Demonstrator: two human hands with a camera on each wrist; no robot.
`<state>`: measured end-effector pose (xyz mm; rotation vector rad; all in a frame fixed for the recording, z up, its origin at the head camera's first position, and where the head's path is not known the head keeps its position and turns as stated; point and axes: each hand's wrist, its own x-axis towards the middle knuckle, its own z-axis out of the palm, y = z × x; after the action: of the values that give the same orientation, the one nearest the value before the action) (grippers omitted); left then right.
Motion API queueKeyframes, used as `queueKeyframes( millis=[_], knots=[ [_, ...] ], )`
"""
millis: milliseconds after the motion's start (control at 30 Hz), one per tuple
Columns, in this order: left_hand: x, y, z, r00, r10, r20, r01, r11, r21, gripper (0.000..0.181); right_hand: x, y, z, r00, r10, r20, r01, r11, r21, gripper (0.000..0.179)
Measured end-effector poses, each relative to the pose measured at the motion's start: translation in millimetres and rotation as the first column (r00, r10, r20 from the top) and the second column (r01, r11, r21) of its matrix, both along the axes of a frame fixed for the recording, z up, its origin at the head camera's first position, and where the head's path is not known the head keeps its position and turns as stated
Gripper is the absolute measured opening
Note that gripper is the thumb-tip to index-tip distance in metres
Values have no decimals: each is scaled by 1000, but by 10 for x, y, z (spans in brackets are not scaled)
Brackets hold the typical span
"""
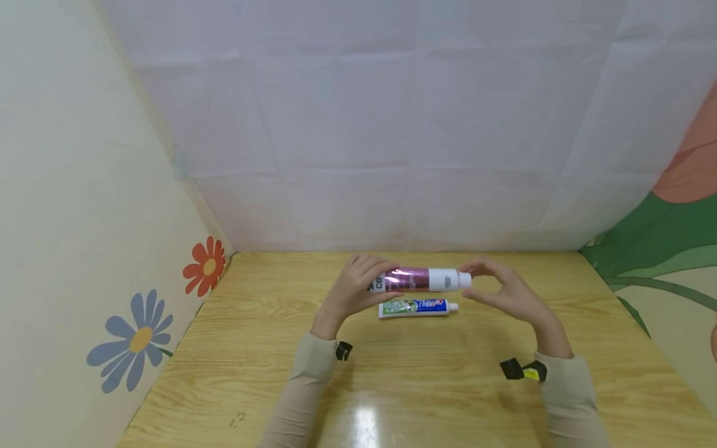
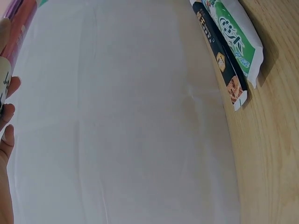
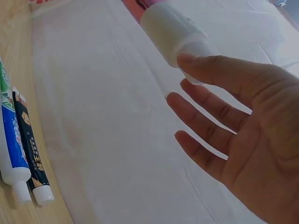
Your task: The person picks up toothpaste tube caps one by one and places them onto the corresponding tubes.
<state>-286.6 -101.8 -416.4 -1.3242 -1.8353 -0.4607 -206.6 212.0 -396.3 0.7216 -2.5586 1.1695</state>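
Note:
A large pink-and-white tube (image 1: pixel 414 279) is held level above the table, its white cap (image 1: pixel 464 280) pointing right. My left hand (image 1: pixel 355 286) grips its lettered left end, thumb below and fingers above. At the other end, my right hand (image 1: pixel 506 291) pinches the cap between thumb and fingertips; the right wrist view shows the thumb (image 3: pixel 219 67) on it and the other fingers spread. Below the held tube lies a green, blue and white toothpaste tube (image 1: pixel 414 308). A slim black toothpaste tube (image 3: pixel 30 144) lies beside that one, hidden in the head view.
The wooden table (image 1: pixel 437 379) meets a white sheet (image 1: pixel 403 155) along its back edge. A wall with painted flowers (image 1: pixel 140 339) stands at the left, and another with painted leaves (image 1: pixel 666 249) at the right.

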Motion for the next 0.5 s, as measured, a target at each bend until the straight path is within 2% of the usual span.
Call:
queueKeyframes(
  millis=[167,300,400,500],
  knots=[
    [5,30,8,1000,4,7,-4,1000,-6,63,71,-42,118,999,18,-44,-18,1000,3,39],
    [4,43,3,1000,6,13,-6,1000,-11,63,142,-90,235,999,27,-45,-26,1000,1,36],
    [3,50,0,1000,8,16,-7,1000,-14,64,140,-77,235,998,34,-51,-34,999,8,35],
    [-2,56,-3,1000,7,17,-7,1000,-13,63,86,-28,155,998,41,-53,-40,999,8,36]
  ],
)
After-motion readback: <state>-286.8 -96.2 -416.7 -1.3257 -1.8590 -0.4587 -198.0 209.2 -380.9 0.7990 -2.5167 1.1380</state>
